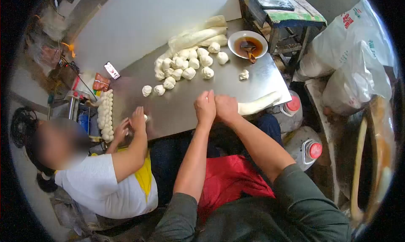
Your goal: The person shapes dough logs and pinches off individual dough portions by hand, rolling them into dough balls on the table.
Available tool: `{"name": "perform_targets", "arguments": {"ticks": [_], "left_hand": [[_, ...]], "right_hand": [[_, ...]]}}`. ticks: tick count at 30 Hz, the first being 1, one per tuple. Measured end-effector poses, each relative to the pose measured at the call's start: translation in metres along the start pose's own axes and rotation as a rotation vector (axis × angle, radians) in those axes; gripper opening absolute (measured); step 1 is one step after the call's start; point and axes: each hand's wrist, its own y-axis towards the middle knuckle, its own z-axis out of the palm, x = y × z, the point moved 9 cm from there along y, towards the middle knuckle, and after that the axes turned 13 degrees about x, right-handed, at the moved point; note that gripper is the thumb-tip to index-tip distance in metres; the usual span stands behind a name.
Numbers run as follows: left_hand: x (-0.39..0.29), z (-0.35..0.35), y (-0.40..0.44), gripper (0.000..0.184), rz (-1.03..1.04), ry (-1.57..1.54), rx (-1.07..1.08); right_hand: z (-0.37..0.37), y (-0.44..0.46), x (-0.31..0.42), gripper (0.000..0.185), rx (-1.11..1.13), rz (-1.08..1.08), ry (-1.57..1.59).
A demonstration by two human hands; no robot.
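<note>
My right hand [226, 107] is closed around the near end of a long pale dough roll [259, 104], which lies along the front right edge of the metal table. Right beside it, my left hand [205, 108] is closed too, its fingers tucked together against the right one. Whatever it grips is hidden. A small torn dough piece [244, 75] lies beyond my hands. Farther back is a cluster of round dough balls [184, 64], with thick dough rolls [202, 37] behind them.
A white bowl [264, 39] of brown liquid holds a spoon at the back right. On the left, a co-worker [101, 178] handles dough beside a row of dough balls [105, 115]. Red-capped jugs [304, 152] stand below the table's right side. A stool [291, 18] stands behind.
</note>
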Motion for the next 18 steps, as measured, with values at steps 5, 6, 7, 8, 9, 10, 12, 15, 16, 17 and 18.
{"name": "perform_targets", "arguments": {"ticks": [5,6,7,8,9,10,12,15,16,17,18], "left_hand": [[-0.010,-0.018,0.001,0.033,0.063,0.019,0.086],[-0.008,-0.011,-0.005,0.032,-0.043,-0.257,0.279],[-0.016,-0.006,-0.016,0.031,-0.146,-0.532,0.464],[-0.059,-0.045,-0.026,0.033,0.013,-0.160,0.278],[-0.058,-0.066,-0.027,0.031,0.074,-0.110,0.123],[-0.035,-0.089,-0.019,0.031,0.021,-0.143,-0.026],[0.029,-0.117,-0.007,0.033,-0.034,-0.178,-0.168],[0.079,-0.120,0.004,0.047,0.085,0.316,-0.253],[0.089,-0.114,-0.003,0.052,0.042,0.290,-0.221],[0.095,-0.107,-0.007,0.057,-0.004,0.267,-0.178],[0.087,-0.097,-0.008,0.059,-0.165,-0.004,-0.058]], "right_hand": [[0.008,0.022,-0.002,0.022,0.205,0.023,0.001],[-0.001,0.026,-0.013,0.025,0.163,0.083,0.065],[-0.012,0.034,-0.022,0.029,0.120,0.137,0.131],[-0.031,0.041,-0.012,0.033,0.137,0.058,0.118],[-0.045,0.044,0.002,0.037,0.167,-0.020,0.110],[-0.049,0.054,0.016,0.042,0.141,0.014,0.104],[-0.046,0.049,0.051,0.045,0.172,-0.086,0.042],[-0.021,0.036,0.067,0.048,0.160,-0.190,-0.086],[-0.011,0.027,0.068,0.045,0.146,-0.211,-0.175],[-0.004,0.024,0.068,0.041,0.138,-0.224,-0.258],[0.001,0.025,0.065,0.041,0.134,-0.223,-0.254]]}}
